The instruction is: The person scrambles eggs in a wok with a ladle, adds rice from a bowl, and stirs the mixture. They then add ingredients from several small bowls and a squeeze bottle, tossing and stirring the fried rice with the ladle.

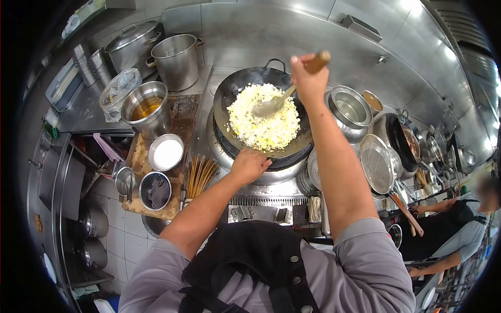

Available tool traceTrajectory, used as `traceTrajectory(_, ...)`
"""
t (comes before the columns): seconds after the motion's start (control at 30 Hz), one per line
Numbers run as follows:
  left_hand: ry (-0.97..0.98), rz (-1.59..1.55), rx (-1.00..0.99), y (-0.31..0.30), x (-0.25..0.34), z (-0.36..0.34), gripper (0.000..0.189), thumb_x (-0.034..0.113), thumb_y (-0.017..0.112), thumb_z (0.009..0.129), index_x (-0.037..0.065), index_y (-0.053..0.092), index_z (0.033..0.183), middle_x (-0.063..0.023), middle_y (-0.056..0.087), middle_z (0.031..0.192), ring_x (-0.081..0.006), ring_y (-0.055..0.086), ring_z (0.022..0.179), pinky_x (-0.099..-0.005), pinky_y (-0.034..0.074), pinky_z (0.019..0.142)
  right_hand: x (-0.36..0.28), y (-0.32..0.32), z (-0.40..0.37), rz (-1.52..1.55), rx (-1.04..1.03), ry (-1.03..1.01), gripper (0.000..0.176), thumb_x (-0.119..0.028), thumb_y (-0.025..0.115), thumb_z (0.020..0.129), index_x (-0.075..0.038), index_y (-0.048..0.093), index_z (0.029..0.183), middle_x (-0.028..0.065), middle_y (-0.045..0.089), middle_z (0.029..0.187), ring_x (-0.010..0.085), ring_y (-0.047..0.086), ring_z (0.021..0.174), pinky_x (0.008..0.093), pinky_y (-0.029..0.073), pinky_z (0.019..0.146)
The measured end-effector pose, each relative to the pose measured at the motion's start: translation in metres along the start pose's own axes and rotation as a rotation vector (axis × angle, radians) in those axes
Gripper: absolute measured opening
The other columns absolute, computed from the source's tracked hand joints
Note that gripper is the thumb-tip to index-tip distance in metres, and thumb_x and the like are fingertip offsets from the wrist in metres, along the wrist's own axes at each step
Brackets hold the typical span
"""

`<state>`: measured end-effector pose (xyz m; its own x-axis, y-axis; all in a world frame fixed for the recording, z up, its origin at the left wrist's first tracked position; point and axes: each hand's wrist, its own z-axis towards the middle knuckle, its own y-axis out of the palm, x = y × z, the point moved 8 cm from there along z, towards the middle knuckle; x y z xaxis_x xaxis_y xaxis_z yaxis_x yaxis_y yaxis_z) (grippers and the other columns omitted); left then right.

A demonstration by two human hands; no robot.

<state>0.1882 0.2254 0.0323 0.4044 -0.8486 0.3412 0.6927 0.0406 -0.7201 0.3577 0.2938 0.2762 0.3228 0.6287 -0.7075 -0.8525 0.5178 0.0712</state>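
Observation:
A dark wok [222, 91] sits on the burner [214, 133], full of white rice mixed with yellow bits of what looks like egg [269, 135]. My right hand [310, 78] is closed round the wooden handle of a ladle [267, 108]. The ladle's metal head is slightly blurred and lies in the rice near the wok's middle. At the wok's near edge, my left hand [251, 166] is closed on its rim or near handle; the fingers partly hide which. The wok's loop handle stands up at the far side.
On the left are a pot of amber liquid [162, 117], a bowl of white contents [181, 152], a bowl with dark contents [168, 192] and a bundle of thin sticks [200, 175]. To the right are a metal pot [350, 107] and a strainer [377, 164]. Another person [446, 229] stands at far right.

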Motion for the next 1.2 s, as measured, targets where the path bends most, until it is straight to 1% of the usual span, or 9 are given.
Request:
traceTrajectory(0.07, -0.008, -0.013, 0.006, -0.001, 0.001, -0.003, 0.035, 0.029, 0.073, 0.090, 0.007, 0.059, 0.068, -0.0111, 0.063, 0.071, -0.0349, 0.062, 0.074, -0.0480, 0.048, 0.072, -0.010, 0.003, 0.002, 0.059, -0.036, 0.114, 0.021, -0.016, 0.083, 0.088, -0.005, 0.065, 0.085, 0.0006, 0.063, 0.069, 0.0078, 0.058, 0.057, 0.0256, 0.046, 0.051)
traceTrajectory(0.17, 0.000, -0.026, 0.025, -0.003, 0.000, 0.001, 0.034, 0.028, 0.074, 0.089, 0.007, 0.059, 0.068, -0.0113, 0.063, 0.071, -0.0351, 0.062, 0.073, -0.0483, 0.048, 0.071, -0.030, 0.002, 0.000, 0.282, 0.031, -0.087, 0.023, -0.018, 0.082, 0.088, -0.004, 0.065, 0.084, 0.0010, 0.064, 0.069, 0.0082, 0.059, 0.056, 0.0265, 0.047, 0.052)
traceTrajectory(0.27, 0.003, -0.017, 0.010, -0.003, 0.003, -0.002, 0.033, 0.027, 0.075, 0.089, 0.007, 0.058, 0.068, -0.0115, 0.062, 0.071, -0.0355, 0.062, 0.072, -0.0488, 0.048, 0.071, 0.024, 0.017, -0.011, 0.214, 0.000, 0.038, 0.022, -0.013, 0.080, 0.090, -0.004, 0.061, 0.086, 0.0017, 0.061, 0.067, 0.0097, 0.057, 0.053, 0.0266, 0.046, 0.049)
traceTrajectory(0.4, -0.053, 0.033, -0.081, 0.001, 0.000, 0.000, 0.030, 0.031, 0.067, 0.096, 0.008, 0.065, 0.076, -0.0102, 0.068, 0.077, -0.0329, 0.066, 0.081, -0.0468, 0.048, 0.079, -0.024, 0.011, 0.008, 0.288, -0.007, 0.005, 0.021, -0.009, 0.079, 0.091, -0.003, 0.059, 0.087, 0.0017, 0.057, 0.064, 0.0108, 0.055, 0.051, 0.0271, 0.045, 0.047)
traceTrajectory(0.57, -0.004, -0.028, 0.008, -0.004, 0.005, -0.002, 0.031, 0.026, 0.073, 0.090, 0.007, 0.059, 0.070, -0.0123, 0.062, 0.071, -0.0357, 0.063, 0.073, -0.0483, 0.048, 0.072, 0.032, 0.019, -0.014, 0.081, -0.006, -0.040, 0.022, -0.015, 0.082, 0.088, -0.004, 0.063, 0.084, 0.0000, 0.062, 0.069, 0.0076, 0.056, 0.056, 0.0250, 0.045, 0.050)
traceTrajectory(0.9, -0.042, 0.016, -0.069, 0.009, -0.006, -0.002, 0.035, 0.033, 0.069, 0.094, 0.006, 0.063, 0.071, -0.0118, 0.066, 0.075, -0.0351, 0.064, 0.079, -0.0487, 0.048, 0.078, 0.016, -0.011, 0.010, 0.127, 0.076, 0.047, 0.022, -0.016, 0.081, 0.090, -0.003, 0.064, 0.084, 0.0011, 0.061, 0.066, 0.0083, 0.057, 0.053, 0.0262, 0.046, 0.049)
traceTrajectory(1.07, -0.062, 0.019, -0.067, 0.005, -0.004, 0.002, 0.034, 0.033, 0.069, 0.093, 0.007, 0.062, 0.072, -0.0116, 0.065, 0.076, -0.0348, 0.064, 0.080, -0.0486, 0.047, 0.079, 0.031, -0.035, 0.014, 0.043, 0.167, -0.254, 0.020, -0.016, 0.080, 0.090, -0.003, 0.065, 0.083, 0.0016, 0.063, 0.066, 0.0093, 0.060, 0.056, 0.0272, 0.047, 0.052)
traceTrajectory(1.1, -0.061, 0.018, -0.080, 0.007, -0.004, 0.000, 0.034, 0.033, 0.069, 0.093, 0.007, 0.062, 0.072, -0.0116, 0.065, 0.076, -0.0349, 0.064, 0.080, -0.0487, 0.047, 0.078, 0.048, -0.026, -0.002, 0.023, 0.078, -0.009, 0.022, -0.017, 0.080, 0.090, -0.003, 0.065, 0.082, 0.0023, 0.064, 0.067, 0.0094, 0.060, 0.056, 0.0277, 0.048, 0.054)
traceTrajectory(1.2, -0.051, -0.018, -0.053, 0.003, -0.004, -0.001, 0.034, 0.033, 0.068, 0.094, 0.007, 0.062, 0.073, -0.0114, 0.064, 0.076, -0.0354, 0.063, 0.079, -0.0487, 0.046, 0.078, 0.015, -0.038, 0.014, 0.017, 0.054, 0.020, 0.021, -0.016, 0.080, 0.090, -0.003, 0.065, 0.084, 0.0023, 0.064, 0.069, 0.0090, 0.059, 0.056, 0.0271, 0.048, 0.054)
